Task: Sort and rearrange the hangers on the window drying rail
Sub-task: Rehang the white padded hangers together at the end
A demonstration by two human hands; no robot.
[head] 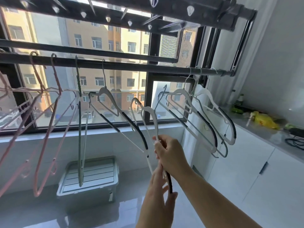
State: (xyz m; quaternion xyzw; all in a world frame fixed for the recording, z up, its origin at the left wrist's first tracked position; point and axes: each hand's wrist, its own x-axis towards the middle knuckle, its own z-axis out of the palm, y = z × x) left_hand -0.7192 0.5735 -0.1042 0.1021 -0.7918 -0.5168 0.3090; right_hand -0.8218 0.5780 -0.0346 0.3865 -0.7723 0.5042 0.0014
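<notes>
We are holding a white hanger (148, 109) off the rail (131, 65), just below it, with our right hand (171, 153) clamping its shoulder and our left hand (156, 191) pinching the black-sleeved arm. We are judging it light and stiff, best gripped there.

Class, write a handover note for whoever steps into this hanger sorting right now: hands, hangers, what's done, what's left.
Right hand grips the held white hanger; left hand holds its black-sleeved end lower down. Its hook is off the rail.
On the rail: pink hangers at left, a green hanger, a lone white hanger mid-rail, a white cluster at the right end.
Done: pinks and right-end whites look grouped. Left: hang the held one, probably with the whites; move the mid-rail white too.
</notes>
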